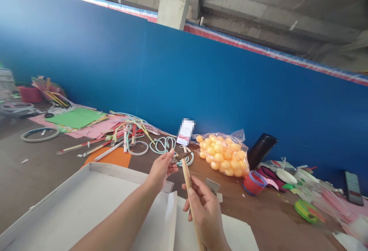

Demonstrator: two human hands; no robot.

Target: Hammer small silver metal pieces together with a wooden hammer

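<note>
My left hand (pixel 162 168) is closed on a small metal tool with a dark, pointed, blade-like end (pixel 183 156); its exact kind is hard to make out. My right hand (pixel 203 207) grips a long, thin wooden stick (pixel 186 176), its fingers closed around the middle part. The stick slants upward, and its top end meets the dark blade or lies just behind it; I cannot tell whether they touch. Below my left forearm lies a shallow white box lid (pixel 115 193). White card (pixel 235 232) is under my right hand.
A clear bag of orange balls (pixel 222 155) lies ahead, beside a black cylinder (pixel 263 149). To the right are a red tape roll (pixel 254 183), a green-yellow tape measure (pixel 307 210) and a phone (pixel 353 187). Coloured paper (pixel 77 119) and light-blue tubing (pixel 163 143) lie left, before a blue partition (pixel 184 78).
</note>
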